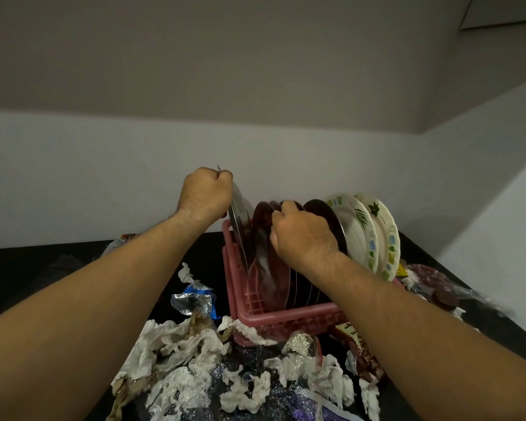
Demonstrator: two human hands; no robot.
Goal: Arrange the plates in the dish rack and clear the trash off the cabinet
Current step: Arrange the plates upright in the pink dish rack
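Observation:
A pink plastic dish rack (289, 317) stands on the black cabinet top (28, 268) against the wall. At its left end a steel plate (240, 220) stands on edge, and my left hand (205, 192) grips its top rim. My right hand (301, 235) is closed on the rims of dark brown plates (266, 256) in the rack's middle. Two cream floral plates (374, 232) stand upright at the right end. Crumpled tissues and foil wrappers (195, 354) lie in front of the rack.
A blue and silver wrapper (195, 300) lies left of the rack. More wrappers, a clear bag and a small brown lid (444, 299) sit to the right. White walls close in behind and on the right.

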